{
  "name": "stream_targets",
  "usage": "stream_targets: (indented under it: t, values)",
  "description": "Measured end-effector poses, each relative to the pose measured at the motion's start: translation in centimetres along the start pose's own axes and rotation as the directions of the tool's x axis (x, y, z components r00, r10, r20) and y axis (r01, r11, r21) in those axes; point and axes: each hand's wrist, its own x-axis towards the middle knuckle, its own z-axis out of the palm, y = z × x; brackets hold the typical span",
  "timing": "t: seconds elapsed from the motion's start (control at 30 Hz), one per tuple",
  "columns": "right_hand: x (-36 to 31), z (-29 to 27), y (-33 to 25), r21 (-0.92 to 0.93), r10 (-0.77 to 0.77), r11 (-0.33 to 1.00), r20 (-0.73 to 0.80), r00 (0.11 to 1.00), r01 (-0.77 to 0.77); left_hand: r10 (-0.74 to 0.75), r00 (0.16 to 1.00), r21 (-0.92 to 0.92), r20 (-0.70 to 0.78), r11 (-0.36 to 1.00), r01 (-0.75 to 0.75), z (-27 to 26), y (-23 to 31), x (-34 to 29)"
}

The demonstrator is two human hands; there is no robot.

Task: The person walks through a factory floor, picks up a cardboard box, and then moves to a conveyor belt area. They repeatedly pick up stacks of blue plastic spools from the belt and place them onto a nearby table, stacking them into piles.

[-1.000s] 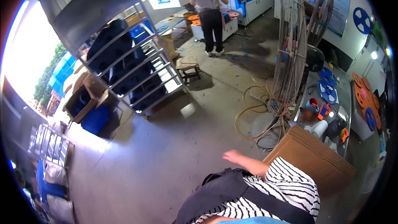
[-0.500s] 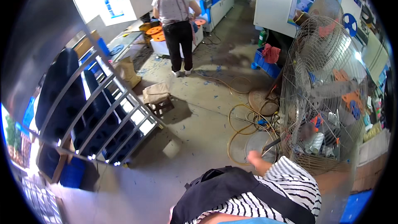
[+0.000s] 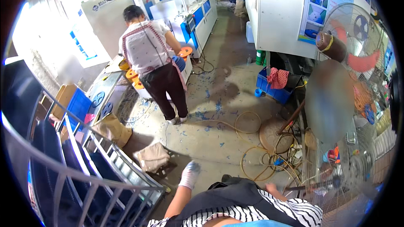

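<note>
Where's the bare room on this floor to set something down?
Mostly bare: the floor between the cloth-topped stool and the yellow hose, with scattered blue scraps, and the aisle between the blue-and-white machine and white cabinet. Crowded: the right, with hose loops around the round fan base, and the left, filled by the metal rack.

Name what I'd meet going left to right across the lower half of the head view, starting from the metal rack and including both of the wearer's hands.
Metal rack → tan-topped stool → gloved left hand → right hand.
</note>
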Motion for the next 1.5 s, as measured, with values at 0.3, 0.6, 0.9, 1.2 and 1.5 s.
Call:
stream_targets:
  t: [0.3,0.6,0.9,1.2,1.5]
  values:
    - [16.0,-13.2,-58.2,0.791,-0.296,0.485,0.551,0.781,-0.374,-0.112,0.95,-0.357,0.29,0.909,0.216,23.9,15.8,14.8]
    - [46.1,-18.7,-73.6,0.939,0.048,0.011,0.344,0.938,-0.345,0.0,0.797,-0.098,0.605,0.992,0.074,37.2,25.2,44.6]
    - [77.3,-26.9,-76.7,0.877,0.076,0.366,-0.36,0.93,0.31,-0.09,0.95,0.409,0.299,0.911,-0.043,58.3,31.2,69.4]
    - [100.8,-43.7,-93.3,-0.143,-0.234,0.971,-0.444,0.865,0.19,-0.061,0.771,-0.118,0.634,0.978,0.174,64.9,38.2,99.2]
    - [131.9,-61.8,-96.3,-0.12,-0.234,0.971,-0.679,0.696,0.209,-0.201,0.914,0.532,0.351,0.846,-0.018,67.7,62.5,102.9]
